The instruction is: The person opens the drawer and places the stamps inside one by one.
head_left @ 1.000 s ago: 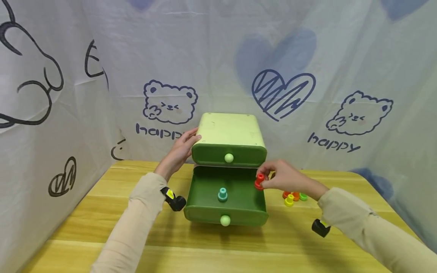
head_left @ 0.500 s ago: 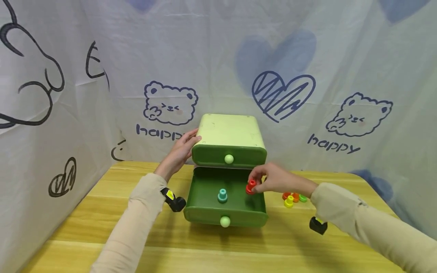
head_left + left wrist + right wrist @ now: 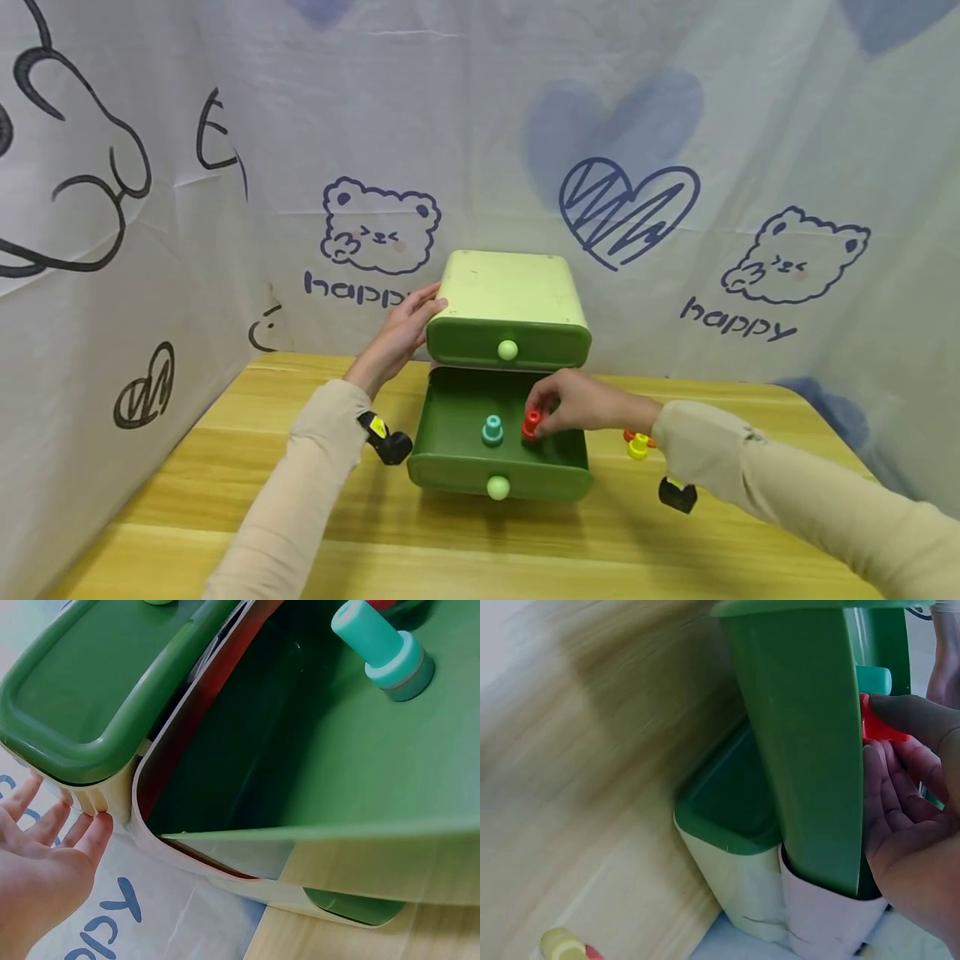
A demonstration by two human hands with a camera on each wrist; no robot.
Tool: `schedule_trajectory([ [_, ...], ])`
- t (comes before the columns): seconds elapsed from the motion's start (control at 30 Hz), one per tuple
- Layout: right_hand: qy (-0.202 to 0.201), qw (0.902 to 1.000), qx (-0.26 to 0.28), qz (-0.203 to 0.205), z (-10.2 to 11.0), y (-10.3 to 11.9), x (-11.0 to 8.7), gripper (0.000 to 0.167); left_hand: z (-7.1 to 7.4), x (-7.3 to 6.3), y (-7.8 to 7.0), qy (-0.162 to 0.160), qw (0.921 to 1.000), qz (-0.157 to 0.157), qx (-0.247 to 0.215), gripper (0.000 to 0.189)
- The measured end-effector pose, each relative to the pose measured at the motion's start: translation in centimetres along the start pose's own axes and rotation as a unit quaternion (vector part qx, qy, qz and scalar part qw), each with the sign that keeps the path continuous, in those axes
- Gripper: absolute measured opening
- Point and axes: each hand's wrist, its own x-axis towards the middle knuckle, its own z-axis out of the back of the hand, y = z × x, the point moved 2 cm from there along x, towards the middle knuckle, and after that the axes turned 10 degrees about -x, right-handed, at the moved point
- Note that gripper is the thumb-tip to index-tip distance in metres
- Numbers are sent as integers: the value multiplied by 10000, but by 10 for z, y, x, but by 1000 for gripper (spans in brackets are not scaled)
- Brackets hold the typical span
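A small two-layer drawer cabinet [image 3: 510,287] has a pale yellow-green top; its lower green drawer [image 3: 450,471] is pulled out. My left hand [image 3: 396,337] rests with extended fingers against the cabinet's upper left side, as the left wrist view also shows. Inside the drawer, my right hand [image 3: 585,402] pinches a red toy stamp [image 3: 531,425] between thumb and fingers, low over the drawer floor; whether its base touches the floor I cannot tell. A teal toy stamp [image 3: 492,432] stands upright just left of it, seen larger in the left wrist view.
To the drawer's right, a yellow toy stamp [image 3: 637,447] stands on the wooden table [image 3: 420,558], red and orange ones partly hidden behind it. The upper drawer [image 3: 465,343] is closed. A printed cloth [image 3: 495,125] hangs behind the table.
My right hand has carried the red stamp leftward and down, from above the drawer's right edge to beside the teal stamp. My left hand stays against the cabinet.
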Motion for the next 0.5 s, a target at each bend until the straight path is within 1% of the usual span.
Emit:
schedule_trajectory([
  [0.13, -1, 9999, 61, 108, -3, -1, 8, 15, 0, 0, 0, -1, 10000, 11, 9, 61],
  [0.3, 147, 9996, 234, 103, -6, -3, 18, 17, 1, 1, 1, -3, 10000, 35, 17, 61],
  [0.5, 285, 9987, 407, 130, -9, 0, 24, 17, 2, 3, 2, 11, 10000, 11, 24, 60],
])
